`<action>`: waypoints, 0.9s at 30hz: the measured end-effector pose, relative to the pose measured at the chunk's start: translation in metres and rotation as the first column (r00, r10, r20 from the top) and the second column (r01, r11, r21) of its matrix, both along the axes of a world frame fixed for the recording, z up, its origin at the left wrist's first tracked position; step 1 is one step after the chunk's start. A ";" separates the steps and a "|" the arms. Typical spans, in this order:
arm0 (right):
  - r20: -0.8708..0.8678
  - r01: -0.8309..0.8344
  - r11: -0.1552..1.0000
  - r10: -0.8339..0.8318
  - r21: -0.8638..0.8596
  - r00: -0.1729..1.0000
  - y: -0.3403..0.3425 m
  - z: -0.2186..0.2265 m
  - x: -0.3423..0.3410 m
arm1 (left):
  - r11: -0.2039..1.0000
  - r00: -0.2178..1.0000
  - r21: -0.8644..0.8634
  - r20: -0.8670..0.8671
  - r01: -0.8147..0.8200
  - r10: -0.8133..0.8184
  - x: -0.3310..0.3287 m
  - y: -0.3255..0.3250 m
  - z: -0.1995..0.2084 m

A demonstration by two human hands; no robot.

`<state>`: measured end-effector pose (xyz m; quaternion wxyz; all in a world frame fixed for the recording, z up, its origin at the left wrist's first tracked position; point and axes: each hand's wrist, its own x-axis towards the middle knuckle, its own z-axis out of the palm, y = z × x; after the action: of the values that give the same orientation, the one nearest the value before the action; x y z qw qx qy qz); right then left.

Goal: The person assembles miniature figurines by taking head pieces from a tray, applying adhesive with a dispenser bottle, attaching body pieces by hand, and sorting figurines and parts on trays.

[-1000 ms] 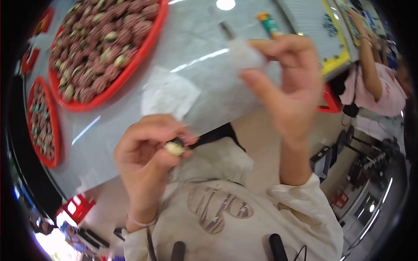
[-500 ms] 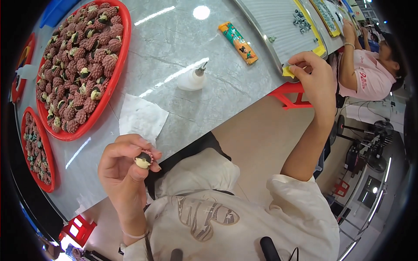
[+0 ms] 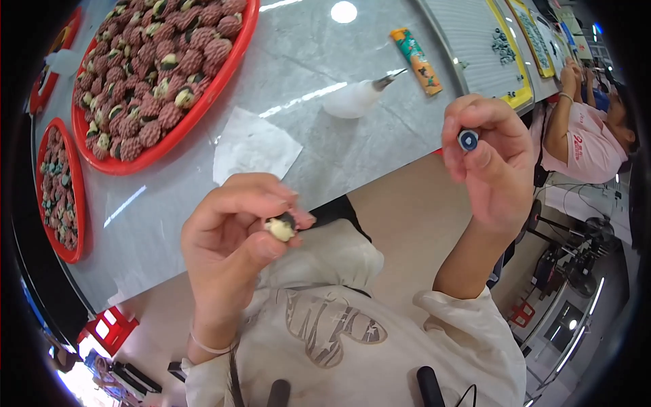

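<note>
Cream-and-black piece (image 3: 281,228): small and rounded, pale cream below and dark above, held up to the left of the white bottle (image 3: 352,100) and nearer to me than it.
Left hand (image 3: 225,234): mine, pinching the cream-and-black piece between thumb and fingers; left of the bottle, on my side of it.
Right hand (image 3: 496,152): mine too, fingers curled and gripping a dark blue piece (image 3: 468,140) whose round face has a pale middle; well to the right of the bottle.
Bottle tip: narrow and metal-looking, pointing off to my right; the bottle itself is on the grey table (image 3: 380,146).
White sheet (image 3: 254,150): creased, lying near the bottle, to its left and closer to me.
Orange-and-green packet (image 3: 418,64): long and thin, to the right of the bottle, near its tip.
Large red tray (image 3: 120,167): left of the bottle, heaped with pinkish-brown ridged pieces (image 3: 139,112), some showing cream and dark parts.
Small red tray (image 3: 81,214): farther left of the bottle, full of pinkish pieces with blue-green bits.
Yellow-edged tray (image 3: 468,37): right of the bottle and farther from me, small blue-grey pieces (image 3: 503,46) on its pale ridged surface.
Co-worker (image 3: 586,139): in a pink shirt, far to the right of the bottle.
</note>
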<state>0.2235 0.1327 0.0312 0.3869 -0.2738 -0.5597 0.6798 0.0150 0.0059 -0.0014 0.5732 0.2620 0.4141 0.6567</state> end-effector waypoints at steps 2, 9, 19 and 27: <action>-0.032 -0.043 0.999 0.043 -0.013 0.999 -0.012 -0.005 -0.015 | 0.995 0.994 0.089 0.103 0.034 -0.043 0.001 0.000 -0.002; -0.058 -0.142 0.983 0.136 -0.114 0.989 -0.037 -0.003 -0.050 | 0.999 0.998 0.003 0.039 0.040 -0.040 0.005 0.001 0.004; 0.178 -0.159 0.825 0.071 0.543 0.981 -0.047 -0.003 -0.059 | 1.000 1.000 -0.019 0.021 0.017 -0.017 0.003 -0.005 0.003; 0.182 -0.102 0.750 -0.025 0.654 0.983 -0.053 -0.004 -0.068 | 0.999 1.000 -0.035 -0.005 0.004 -0.004 0.000 -0.008 0.001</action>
<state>0.1560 0.0798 0.0277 0.3925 -0.1676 -0.8016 0.4186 0.0154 -0.0024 -0.0004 0.5781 0.2544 0.4265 0.6475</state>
